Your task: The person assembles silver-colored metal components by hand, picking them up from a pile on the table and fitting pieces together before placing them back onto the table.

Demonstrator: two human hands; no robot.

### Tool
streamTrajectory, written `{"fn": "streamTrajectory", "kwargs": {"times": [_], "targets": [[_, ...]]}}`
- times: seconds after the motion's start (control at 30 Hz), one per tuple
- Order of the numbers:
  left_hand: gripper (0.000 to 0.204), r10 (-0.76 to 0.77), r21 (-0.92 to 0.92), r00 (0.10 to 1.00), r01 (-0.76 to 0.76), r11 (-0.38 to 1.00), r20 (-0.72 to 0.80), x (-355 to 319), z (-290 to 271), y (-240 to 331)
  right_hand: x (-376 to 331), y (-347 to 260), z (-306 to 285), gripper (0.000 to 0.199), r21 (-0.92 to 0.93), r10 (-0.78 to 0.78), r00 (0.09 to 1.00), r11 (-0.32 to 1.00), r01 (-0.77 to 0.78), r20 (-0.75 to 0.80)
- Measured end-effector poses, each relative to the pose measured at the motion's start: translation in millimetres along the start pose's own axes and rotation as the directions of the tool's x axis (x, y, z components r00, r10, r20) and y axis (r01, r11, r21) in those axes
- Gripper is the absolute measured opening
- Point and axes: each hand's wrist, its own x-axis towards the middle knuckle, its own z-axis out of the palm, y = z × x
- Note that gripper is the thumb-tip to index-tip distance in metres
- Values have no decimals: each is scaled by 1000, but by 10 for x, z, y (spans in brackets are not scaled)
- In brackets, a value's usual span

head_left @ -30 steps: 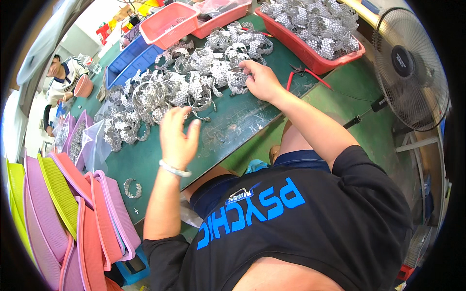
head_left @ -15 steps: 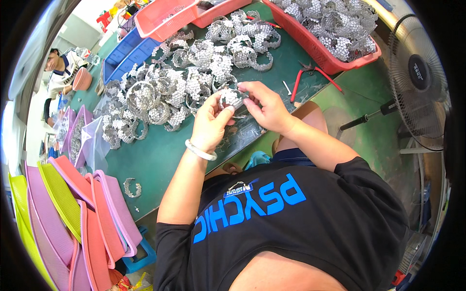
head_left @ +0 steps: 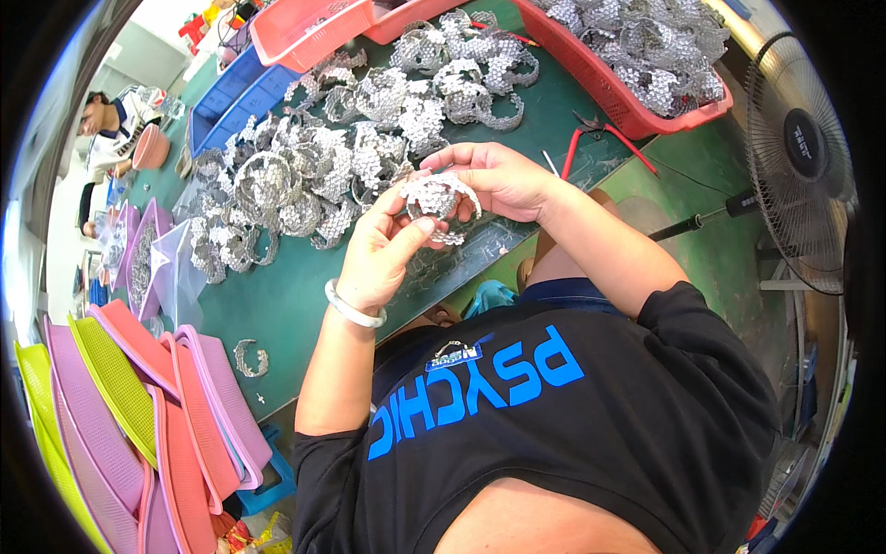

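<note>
Left hand (head_left: 377, 251): gripping curled, silver, scale-patterned metallic cuff (head_left: 432, 197)
Right hand (head_left: 505, 186): gripping its far side
Bending risk: uneven finger pressure could distort it

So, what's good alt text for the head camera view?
A person's left hand and right hand hold a silvery, scaly band over a green table. A heap of similar bands lies beyond, with red-handled pliers and a filled red basket to the right.
</note>
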Motion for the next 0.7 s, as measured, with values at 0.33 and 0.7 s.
{"fn": "streamTrajectory", "kwargs": {"times": [0.33,0.7], "targets": [[38,-92,-173,994,80,982,-62,-179,-78,12,152,50,44,21,-284,-259,960,933,221,-105],[35,-186,-397,981,189,898,46,-140,-143,34,105,-145,145,18,-879,-751,610,86,469,252]]}}
